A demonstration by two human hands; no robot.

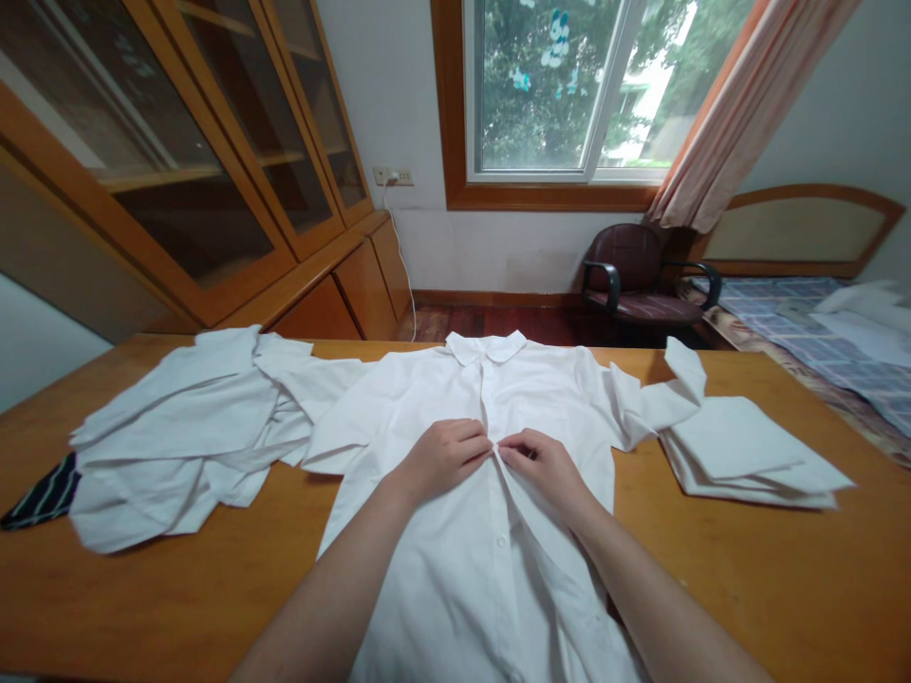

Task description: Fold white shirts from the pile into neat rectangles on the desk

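White shirt [441, 588] lies front up, flat on the middle of the wooden table [177, 588], collar [486, 346] at the far edge, hem toward us. We see both hands on its chest, meeting over the button placket [504, 588]. Left hand [442, 455]: fingers curled close together, tips pinched on one front edge of the cloth. Right hand [545, 463]: same, fingers bunched, thumb and forefinger clamped on the facing edge. The two sets of fingertips nearly touch. We judge the grip sits there because that is where the two front panels meet, and a pinch from each side keeps the edges lined up. Whether a button is between the fingers we cannot tell, as the hands cover it. One small button [501, 541] shows just below them. Sleeves are spread out sideways, so the body lies smooth.

Just left of it is a loose heap of white shirts [177, 436], touching the left sleeve, with a dark striped cloth [44, 493] at its outer edge. To the right is a neat folded white stack [747, 455], the right sleeve [661, 394] lapping onto it. Beyond the table are a brown office chair [633, 275], a window [555, 85], a glass-door cabinet [213, 171] and a bed [818, 323].
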